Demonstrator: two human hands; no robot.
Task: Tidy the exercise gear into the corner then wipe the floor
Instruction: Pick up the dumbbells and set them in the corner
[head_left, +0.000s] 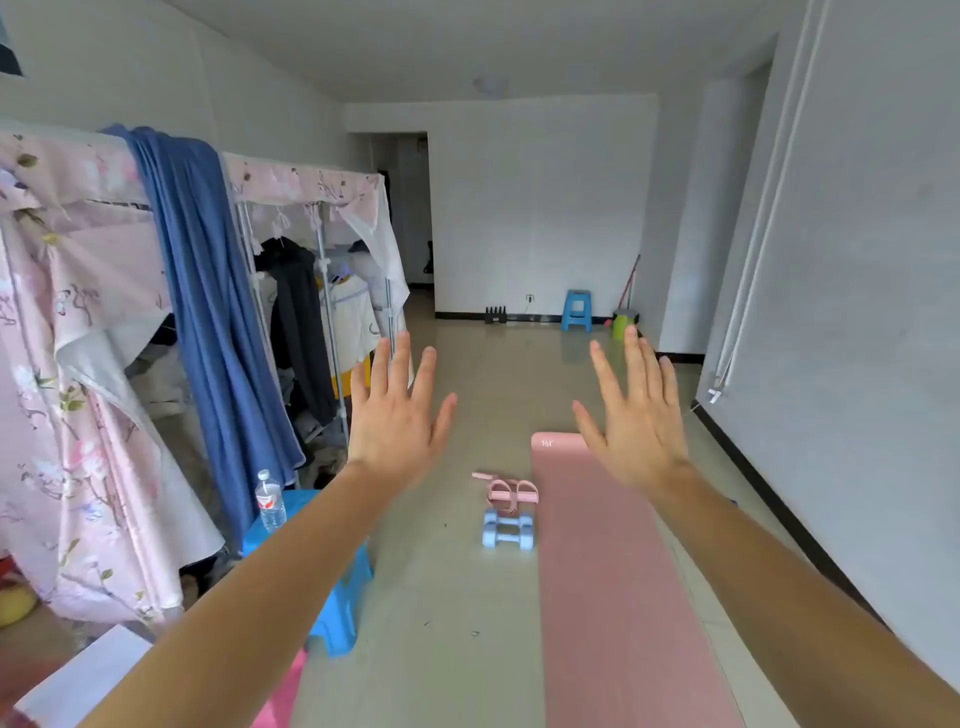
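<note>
A pink exercise mat (618, 582) lies unrolled on the tiled floor, running from the bottom edge toward the middle of the room. Just left of its far end sit two light blue dumbbells (508, 529), and beyond them a pink pull-rope exerciser (505, 489). My left hand (397, 415) and my right hand (635, 415) are both raised in front of me, backs toward me, fingers spread and straight. Neither hand holds or touches anything.
A pink floral fabric wardrobe (78, 364) with a blue cloth (208, 312) draped over it fills the left. A blue stool (332, 597) carries a water bottle (270, 501). At the far wall stand another blue stool (576, 310), a green bin (622, 325) and a broom (630, 283).
</note>
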